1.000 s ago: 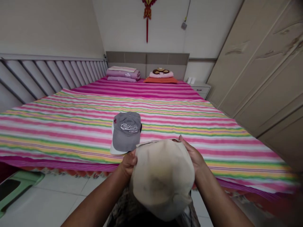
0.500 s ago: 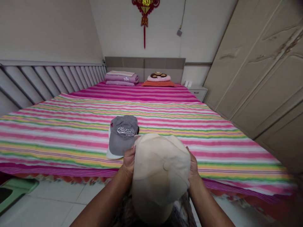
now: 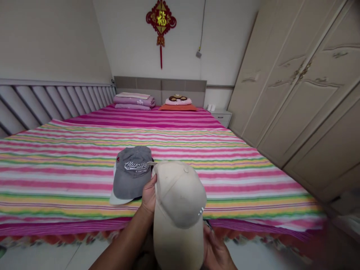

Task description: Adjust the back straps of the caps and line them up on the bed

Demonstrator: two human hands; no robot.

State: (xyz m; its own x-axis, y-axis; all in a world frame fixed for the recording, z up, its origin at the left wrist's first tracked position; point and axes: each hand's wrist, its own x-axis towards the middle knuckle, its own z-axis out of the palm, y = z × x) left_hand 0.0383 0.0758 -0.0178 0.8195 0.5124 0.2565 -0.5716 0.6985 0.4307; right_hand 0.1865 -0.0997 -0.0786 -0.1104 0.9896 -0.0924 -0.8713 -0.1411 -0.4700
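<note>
The beige cap (image 3: 178, 195) is just right of the grey cap (image 3: 133, 180), brim towards you. Your left hand (image 3: 149, 194) has its fingers clamped on the crown's side; your right hand (image 3: 218, 249) is at the brim's edge, finger closure not determinable. Light, even support should limit creasing. The striped bed (image 3: 70, 180) extends around the grey cap; the headboard (image 3: 184, 86) stands beyond it, the wardrobe (image 3: 270, 101) well right.

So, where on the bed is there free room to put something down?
The striped cover looks bare right of the beige cap, from the grey cap left toward the railing, and behind both, up to the purple bedding. Crowded: between the caps, at the left hand.
</note>
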